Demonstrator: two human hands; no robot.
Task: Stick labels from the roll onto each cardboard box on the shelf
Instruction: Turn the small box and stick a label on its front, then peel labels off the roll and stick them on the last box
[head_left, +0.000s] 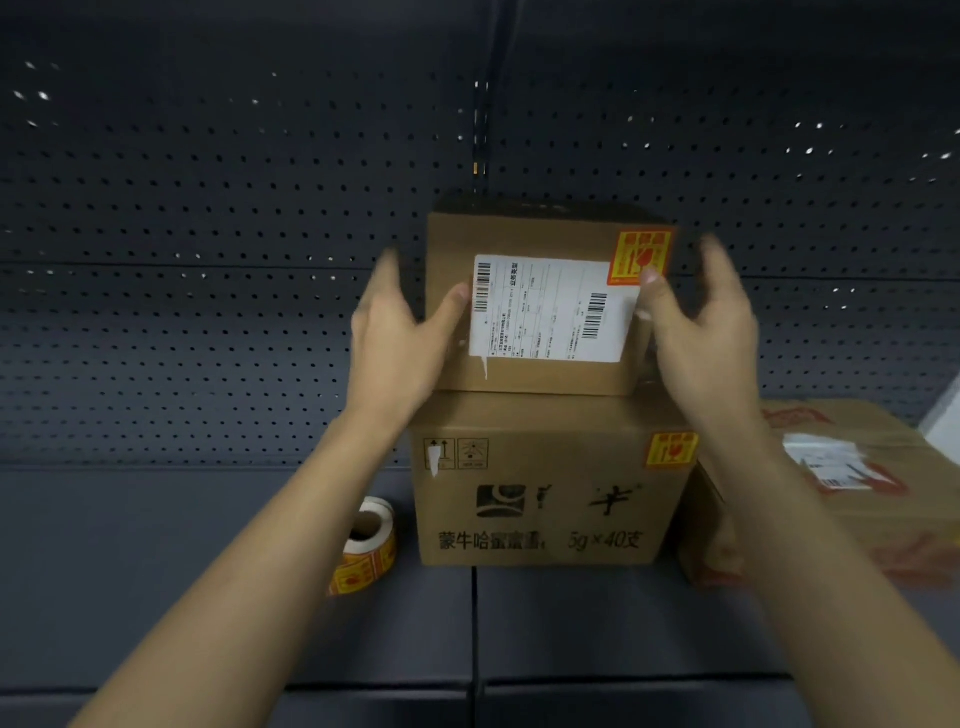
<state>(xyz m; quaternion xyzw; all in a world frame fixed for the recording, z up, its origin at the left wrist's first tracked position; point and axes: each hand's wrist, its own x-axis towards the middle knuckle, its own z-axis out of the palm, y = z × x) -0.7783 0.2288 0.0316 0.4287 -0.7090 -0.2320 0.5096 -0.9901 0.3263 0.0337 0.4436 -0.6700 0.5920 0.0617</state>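
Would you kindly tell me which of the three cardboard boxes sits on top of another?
The small box with the white shipping label; it rests on the printed box, while the third box stands on the shelf.

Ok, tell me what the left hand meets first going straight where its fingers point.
Probably the upper cardboard box: the left hand aims at its left side, though blur hides the gap.
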